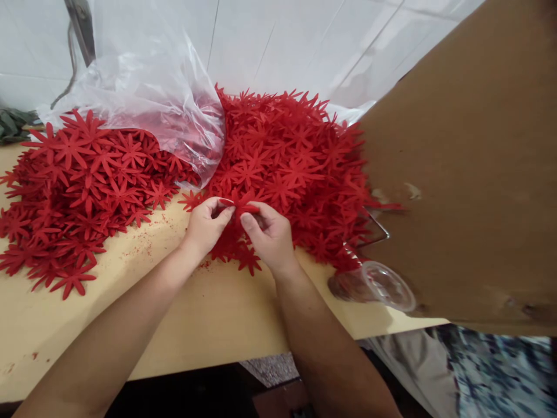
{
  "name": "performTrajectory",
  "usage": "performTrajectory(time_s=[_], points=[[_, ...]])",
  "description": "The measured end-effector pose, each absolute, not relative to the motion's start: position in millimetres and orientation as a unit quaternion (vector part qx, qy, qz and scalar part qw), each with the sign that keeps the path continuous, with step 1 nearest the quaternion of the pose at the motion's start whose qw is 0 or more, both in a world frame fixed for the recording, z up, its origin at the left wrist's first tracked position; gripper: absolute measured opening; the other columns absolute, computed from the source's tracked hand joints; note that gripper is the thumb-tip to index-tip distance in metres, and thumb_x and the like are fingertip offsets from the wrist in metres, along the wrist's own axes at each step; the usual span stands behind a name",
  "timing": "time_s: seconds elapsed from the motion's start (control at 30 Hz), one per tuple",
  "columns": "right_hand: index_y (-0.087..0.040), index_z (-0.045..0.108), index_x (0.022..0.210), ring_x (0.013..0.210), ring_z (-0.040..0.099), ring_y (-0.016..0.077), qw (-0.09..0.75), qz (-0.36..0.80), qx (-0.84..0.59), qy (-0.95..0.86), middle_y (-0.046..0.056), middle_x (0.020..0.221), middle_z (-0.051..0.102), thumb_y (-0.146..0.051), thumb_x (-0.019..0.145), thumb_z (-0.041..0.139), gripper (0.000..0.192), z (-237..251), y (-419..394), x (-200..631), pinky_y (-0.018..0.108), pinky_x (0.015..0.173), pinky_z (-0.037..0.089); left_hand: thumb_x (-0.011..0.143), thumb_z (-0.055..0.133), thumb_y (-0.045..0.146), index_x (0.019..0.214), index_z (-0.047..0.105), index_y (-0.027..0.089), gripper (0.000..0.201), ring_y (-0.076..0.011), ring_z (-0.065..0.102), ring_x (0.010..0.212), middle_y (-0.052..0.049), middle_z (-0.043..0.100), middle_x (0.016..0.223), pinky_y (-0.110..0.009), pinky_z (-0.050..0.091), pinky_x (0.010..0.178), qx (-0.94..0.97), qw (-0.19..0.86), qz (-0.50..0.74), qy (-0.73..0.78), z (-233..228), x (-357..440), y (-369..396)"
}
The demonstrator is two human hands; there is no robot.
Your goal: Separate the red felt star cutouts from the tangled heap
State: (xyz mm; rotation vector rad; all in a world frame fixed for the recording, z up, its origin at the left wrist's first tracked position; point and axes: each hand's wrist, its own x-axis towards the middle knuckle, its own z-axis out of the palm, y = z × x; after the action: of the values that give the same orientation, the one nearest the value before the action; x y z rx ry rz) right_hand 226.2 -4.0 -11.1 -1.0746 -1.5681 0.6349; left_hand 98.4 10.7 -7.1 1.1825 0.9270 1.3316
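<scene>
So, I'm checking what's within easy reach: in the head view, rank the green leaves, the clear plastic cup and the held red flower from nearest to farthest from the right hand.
1. Red flower: held, touching the right hand.
2. Clear plastic cup: off to the hand's right.
3. Green leaves: far left, toward the back.

No text, label, brand, number or sign can be read on any visible surface, including the brown panel (pixel 470 162) at the right, the clear plastic bag (pixel 152 87) at the far left and the tiled wall (pixel 282 46).
</scene>
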Motion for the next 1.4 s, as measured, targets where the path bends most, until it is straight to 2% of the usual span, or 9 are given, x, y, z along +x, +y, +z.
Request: performTrajectory(time_s=[0.23,0.43,0.5,0.67,0.83,1.0,1.2,1.3,1.4], points=[[-0.018,0.06,0.073,0.058,0.054,0.0111,0.572,0.263,-0.501,-0.594,-0.001,0.064,0.061,-0.032,0.073,0.06,0.014,-8,2,229,0.025,0.057,0.045,0.076,0.053,0.021,0.077,0.056,0.014,0.008,-0.0072,0.048,0.065,0.001,0.056,0.071,-0.022,0.04,0.067,0.519,0.529,0.543,0.394,-5,103,4],[-0.017,0.046,0.05,0.047,0.037,0.0072,0.538,0.224,-0.52,-0.624,-0.004,0.047,0.041,-0.039,0.081,0.049,0.038,-2,-5,229,0.023,0.048,0.033,0.073,0.058,0.027,0.083,0.057,0.014,0.017,-0.0097,0.052,0.075,-0.002,0.059,0.081,-0.025,0.042,0.075,0.521,0.525,0.555,0.381,-3,102,4],[-0.017,0.044,0.049,0.048,0.038,0.0077,0.518,0.225,-0.516,-0.644,-0.004,0.048,0.04,-0.039,0.082,0.047,0.04,-3,-6,228,0.024,0.049,0.033,0.071,0.06,0.028,0.085,0.058,0.014,0.019,-0.0112,0.053,0.081,-0.003,0.06,0.087,-0.027,0.042,0.08,0.531,0.517,0.554,0.379,-3,102,3],[-0.018,0.059,0.08,0.073,0.057,0.0144,0.52,0.231,-0.476,-0.671,0.003,0.078,0.061,-0.034,0.08,0.052,0.018,-13,-1,227,0.031,0.072,0.046,0.073,0.055,0.019,0.077,0.056,0.015,0.006,-0.0108,0.053,0.077,-0.002,0.06,0.079,-0.027,0.043,0.08,0.552,0.484,0.546,0.404,-5,100,6],[-0.022,0.054,0.105,0.094,0.057,0.0178,0.55,0.223,-0.472,-0.652,0.006,0.102,0.06,-0.03,0.074,0.06,0.032,-16,2,227,0.035,0.082,0.047,0.075,0.052,0.018,0.074,0.056,0.016,0.005,-0.0105,0.053,0.074,0.0,0.06,0.076,-0.027,0.043,0.078,0.558,0.459,0.544,0.426,-6,99,7],[-0.019,0.059,0.083,0.079,0.059,0.0155,0.542,0.232,-0.48,-0.65,0.003,0.082,0.063,-0.03,0.078,0.055,0.013,-12,-1,229,0.032,0.074,0.047,0.075,0.054,0.022,0.073,0.058,0.016,0.007,-0.0116,0.053,0.077,-0.001,0.059,0.077,-0.028,0.043,0.078,0.585,0.412,0.545,0.436,-8,102,5],[-0.017,0.051,0.062,0.053,0.041,0.0087,0.534,0.221,-0.52,-0.629,-0.004,0.055,0.046,-0.039,0.081,0.051,0.029,-3,-7,230,0.024,0.053,0.035,0.072,0.06,0.025,0.087,0.06,0.015,0.019,-0.0109,0.053,0.077,-0.004,0.061,0.086,-0.028,0.043,0.078,0.563,0.452,0.548,0.423,-3,101,4],[-0.018,0.044,0.056,0.051,0.034,0.0078,0.517,0.225,-0.507,-0.652,-0.005,0.052,0.036,-0.041,0.081,0.049,0.035,-2,-7,230,0.024,0.051,0.03,0.07,0.063,0.028,0.09,0.06,0.015,0.025,-0.0122,0.054,0.081,-0.005,0.061,0.09,-0.028,0.043,0.08,0.559,0.474,0.548,0.402,-2,102,2],[-0.018,0.044,0.057,0.053,0.035,0.0083,0.5,0.231,-0.497,-0.671,-0.004,0.054,0.038,-0.043,0.082,0.048,0.035,-3,-6,229,0.024,0.053,0.03,0.069,0.063,0.029,0.083,0.062,0.015,0.02,-0.0127,0.054,0.081,-0.004,0.061,0.086,-0.028,0.043,0.078,0.558,0.483,0.551,0.389,-3,104,1]])
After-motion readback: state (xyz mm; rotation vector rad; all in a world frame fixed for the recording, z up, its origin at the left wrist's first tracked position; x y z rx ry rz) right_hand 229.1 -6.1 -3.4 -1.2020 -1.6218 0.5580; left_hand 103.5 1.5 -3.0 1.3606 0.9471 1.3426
